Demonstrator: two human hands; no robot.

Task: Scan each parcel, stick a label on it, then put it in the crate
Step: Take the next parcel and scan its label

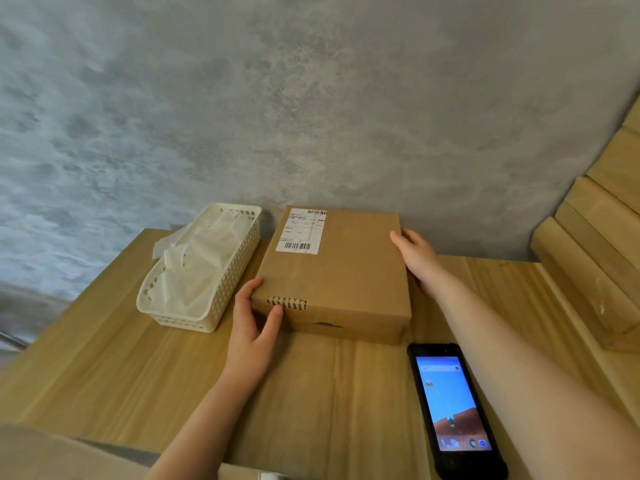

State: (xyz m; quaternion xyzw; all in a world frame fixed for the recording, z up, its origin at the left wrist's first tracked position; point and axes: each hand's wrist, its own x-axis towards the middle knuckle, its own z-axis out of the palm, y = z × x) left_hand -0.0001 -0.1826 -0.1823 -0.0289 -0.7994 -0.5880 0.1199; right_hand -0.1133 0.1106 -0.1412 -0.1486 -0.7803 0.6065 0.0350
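So there's a wooden bench with a cardboard box sitting flat on it near the wall, shipping label up, probably for scanning. White basket of plastic bits just beside it on the left. Phone lies screen-up in front, within easy reach. Left hand grips the near corner, right hand clasps the far edge, I'd guess to steady it. No crate that I can see.
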